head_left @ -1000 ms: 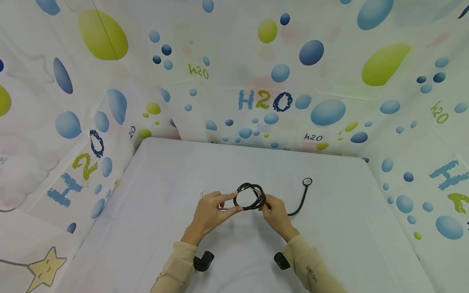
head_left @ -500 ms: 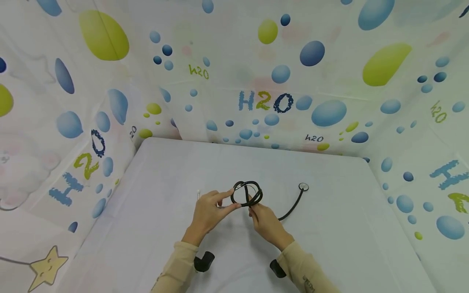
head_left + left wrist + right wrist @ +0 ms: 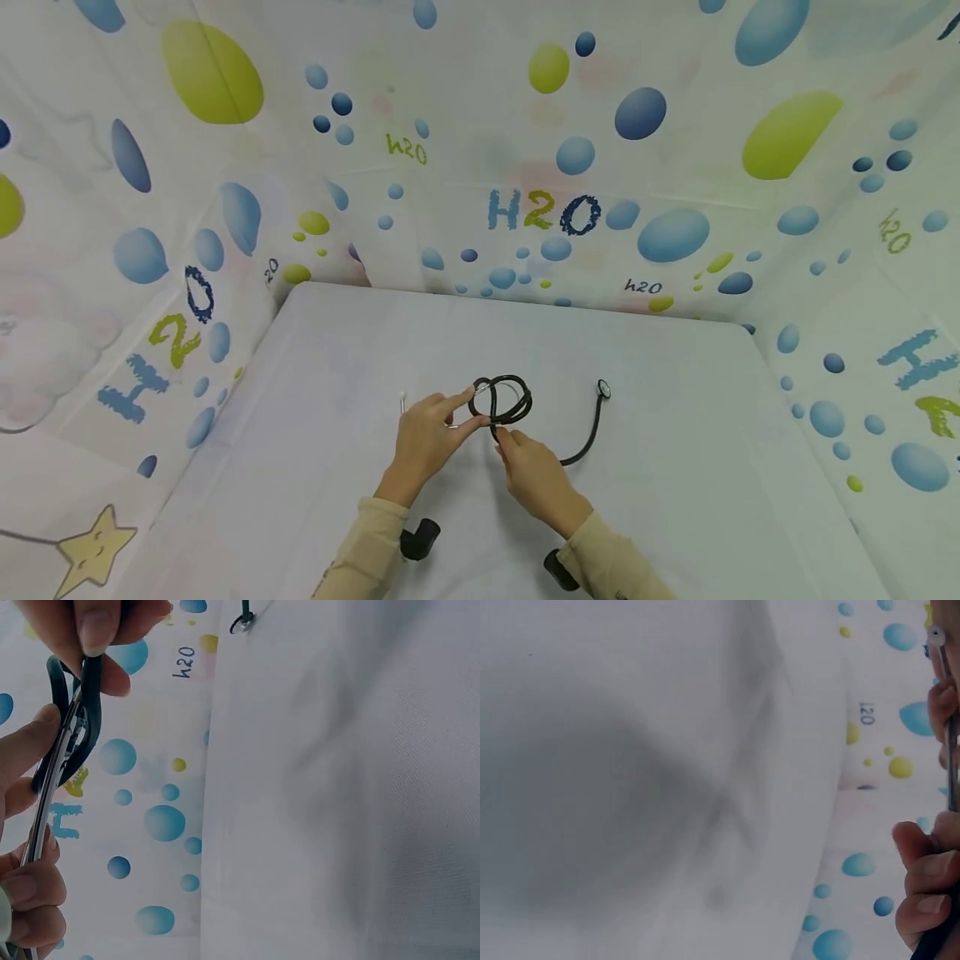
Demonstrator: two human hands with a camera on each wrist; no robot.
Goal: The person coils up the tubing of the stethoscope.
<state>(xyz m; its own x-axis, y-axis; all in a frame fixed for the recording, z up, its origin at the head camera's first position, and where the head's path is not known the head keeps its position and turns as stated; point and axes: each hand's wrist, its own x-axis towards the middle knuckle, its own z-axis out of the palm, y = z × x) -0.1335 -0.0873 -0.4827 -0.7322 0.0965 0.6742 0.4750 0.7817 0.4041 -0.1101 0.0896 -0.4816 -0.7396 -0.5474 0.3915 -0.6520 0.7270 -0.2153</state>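
Fingers (image 3: 30, 746) pinch one stethoscope (image 3: 492, 402) over the table (image 3: 360, 350): our left hand (image 3: 423, 433) at the coil (image 3: 517, 413), our right hand (image 3: 540, 479) just beside, hiding some tube (image 3: 596, 426). Right wrist view crops both hands! Head view, we count one chestpiece (image 3: 603, 389), one eartip (image 3: 403, 396).

Head view: muted, even, diffuse light; faint soft shadows on white table (image 3: 337, 358); outer prints of patterned backdrop (image 3: 450, 175) stretched | Left wrist view: cooler cast; bright highlights along stethoscope's metal tube (image 3: 47, 787); broad, soft-edged shadows | Right wrist view: greyer, dim; large diffuse shadow; table edge bowed; fine detail soft
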